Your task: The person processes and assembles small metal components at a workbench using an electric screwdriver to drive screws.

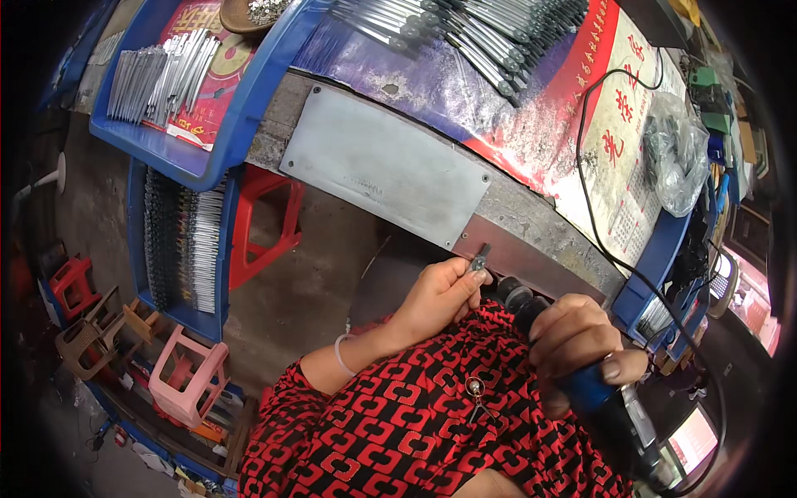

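Metal piece [481, 256] between left grip's [442, 292] fingertips

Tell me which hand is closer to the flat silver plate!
Left. The left hand is just below one corner of the silver plate in the picture, pinching a small part; the right hand is farther off, down and right, gripping a dark tool.

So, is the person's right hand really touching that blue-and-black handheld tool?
Touching. The head view shows the right hand wrapped around the handheld tool, with no gap between them and the tool's body passing through the grip.
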### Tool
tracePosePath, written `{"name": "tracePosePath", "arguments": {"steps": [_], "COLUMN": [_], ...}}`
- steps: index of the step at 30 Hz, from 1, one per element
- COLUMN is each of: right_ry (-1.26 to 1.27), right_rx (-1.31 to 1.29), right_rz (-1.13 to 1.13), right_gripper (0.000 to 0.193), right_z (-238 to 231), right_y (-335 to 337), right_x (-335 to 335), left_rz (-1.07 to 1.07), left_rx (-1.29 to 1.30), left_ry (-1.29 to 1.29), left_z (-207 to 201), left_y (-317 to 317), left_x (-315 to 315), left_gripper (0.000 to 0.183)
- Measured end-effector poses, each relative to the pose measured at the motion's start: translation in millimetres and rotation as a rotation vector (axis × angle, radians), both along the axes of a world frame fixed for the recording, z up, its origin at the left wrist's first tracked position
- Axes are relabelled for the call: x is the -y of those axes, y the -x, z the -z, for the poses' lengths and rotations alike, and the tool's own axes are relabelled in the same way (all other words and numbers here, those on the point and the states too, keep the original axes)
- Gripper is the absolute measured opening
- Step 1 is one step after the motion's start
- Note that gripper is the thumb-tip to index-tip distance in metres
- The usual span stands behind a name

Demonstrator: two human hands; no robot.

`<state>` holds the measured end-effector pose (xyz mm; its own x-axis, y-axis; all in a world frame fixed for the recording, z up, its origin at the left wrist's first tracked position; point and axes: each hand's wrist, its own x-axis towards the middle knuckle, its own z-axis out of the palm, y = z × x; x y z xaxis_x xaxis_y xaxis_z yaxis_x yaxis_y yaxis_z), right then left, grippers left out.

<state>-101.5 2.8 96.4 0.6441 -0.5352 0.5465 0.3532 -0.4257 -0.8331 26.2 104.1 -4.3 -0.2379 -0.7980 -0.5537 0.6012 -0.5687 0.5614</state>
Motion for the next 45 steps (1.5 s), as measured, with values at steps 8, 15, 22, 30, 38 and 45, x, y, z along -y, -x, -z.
{"name": "tracePosePath", "arguments": {"steps": [8,15,22,30,38,45], "right_ry": [-0.003,-0.01,0.004,0.0,-0.016,0.009], "right_rx": [0.016,0.0,0.011,-0.018,0.017,-0.003], "right_rz": [-0.088,-0.135,-0.171,-0.096,-0.079,-0.019], "right_gripper": [0.053,0.055,0.051,0.044,0.045,0.051], "right_z": [7.9,9.0,10.5,10.4,13.3,5.9], "right_y": [-9.0,-8.1,-12.2,-18.9,-21.6,-11.7], "right_x": [1.2,5.1,6.5,1.6,1.1,0.1], "left_rz": [0.031,-0.004,-0.032,0.0,-0.015,0.0], "left_rx": [-0.013,-0.036,0.002,0.104,0.113,0.076], "left_ry": [-0.017,-0.035,-0.039,0.01,0.04,0.037], "left_z": [2.2,-0.2,1.3,2.3,2.5,3.1], "left_y": [-1.0,-0.6,3.4,1.2,0.6,2.2], "left_x": [0.0,0.5,0.8,0.4,-0.2,0.9], "left_gripper": [0.022,0.022,0.027,0.029,0.029,0.023]}}
